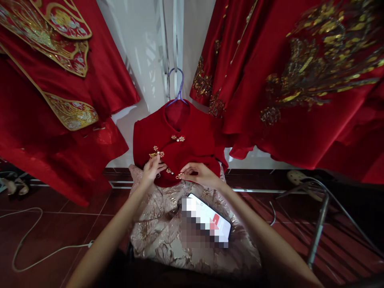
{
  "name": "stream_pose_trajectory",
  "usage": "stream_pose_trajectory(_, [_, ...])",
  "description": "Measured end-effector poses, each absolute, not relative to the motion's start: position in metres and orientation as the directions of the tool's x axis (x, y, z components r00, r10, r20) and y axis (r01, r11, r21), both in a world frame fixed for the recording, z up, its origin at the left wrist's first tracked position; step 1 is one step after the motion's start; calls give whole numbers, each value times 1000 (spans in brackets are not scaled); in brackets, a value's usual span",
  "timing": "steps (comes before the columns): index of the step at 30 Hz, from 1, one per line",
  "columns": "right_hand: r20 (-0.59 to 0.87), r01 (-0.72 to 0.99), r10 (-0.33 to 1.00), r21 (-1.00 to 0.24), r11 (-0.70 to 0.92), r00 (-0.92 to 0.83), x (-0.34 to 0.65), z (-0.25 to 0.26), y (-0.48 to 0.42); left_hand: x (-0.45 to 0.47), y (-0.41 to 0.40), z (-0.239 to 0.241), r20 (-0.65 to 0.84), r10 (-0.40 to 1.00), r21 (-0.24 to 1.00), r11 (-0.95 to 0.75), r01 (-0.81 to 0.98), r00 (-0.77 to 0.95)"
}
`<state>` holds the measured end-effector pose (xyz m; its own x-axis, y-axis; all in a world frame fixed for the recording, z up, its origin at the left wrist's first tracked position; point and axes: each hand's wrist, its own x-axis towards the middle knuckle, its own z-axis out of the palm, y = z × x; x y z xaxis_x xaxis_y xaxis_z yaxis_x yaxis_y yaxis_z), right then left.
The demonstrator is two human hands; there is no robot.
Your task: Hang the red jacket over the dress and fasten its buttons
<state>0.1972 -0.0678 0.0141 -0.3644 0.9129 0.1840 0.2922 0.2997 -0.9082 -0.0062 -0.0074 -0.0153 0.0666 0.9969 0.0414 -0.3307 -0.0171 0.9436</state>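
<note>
A red top [196, 138] with a stand-up neckline hangs on a purple hanger [180, 86] in front of me. Beaded flower clasps [178, 138] decorate its front. Down at the hem, the fingertips of my right hand [200, 174] pinch a small gold-and-pearl clasp [179, 176]. My left hand [152, 169] is at the top's left side, its thumb and forefinger close together just below a gold flower ornament [156, 153]; what lies between them is hidden. Another beaded clasp [169, 171] shows on the cloth between my hands.
A lit phone [210, 218], partly blurred out, lies on shiny pinkish patterned fabric [162, 244] over my lap. Embroidered red garments [105, 72] hang left, and sequined ones [300, 132] right. A white cable [39, 240] crosses the tiled floor; a metal-legged chair [318, 228] stands right.
</note>
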Motion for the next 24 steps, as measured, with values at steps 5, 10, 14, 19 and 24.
stream_pose_trajectory(5, [138, 254, 900, -932, 259, -413, 209, 25, -68, 0, 5, 0, 31, 995, 839, 28, -543, 99])
stream_pose_trajectory(10, [151, 273, 897, -920, 282, -416, 206, 24, -69, 7, 2, 3, -21, 999, 886, 4, -463, -31])
stream_pose_trajectory(14, [136, 305, 890, -908, 288, -436, 206, 24, -71, 15, -2, 13, -51, 992, 961, 80, -267, 115])
stream_pose_trajectory(19, [30, 344, 830, -901, 264, -558, 219, 32, -74, 31, -1, 46, 417, 900, 893, -432, 128, 126])
stream_pose_trajectory(24, [-95, 403, 764, -887, 226, -638, 237, 51, -81, 33, 4, 78, 677, 654, 347, -688, 637, 338])
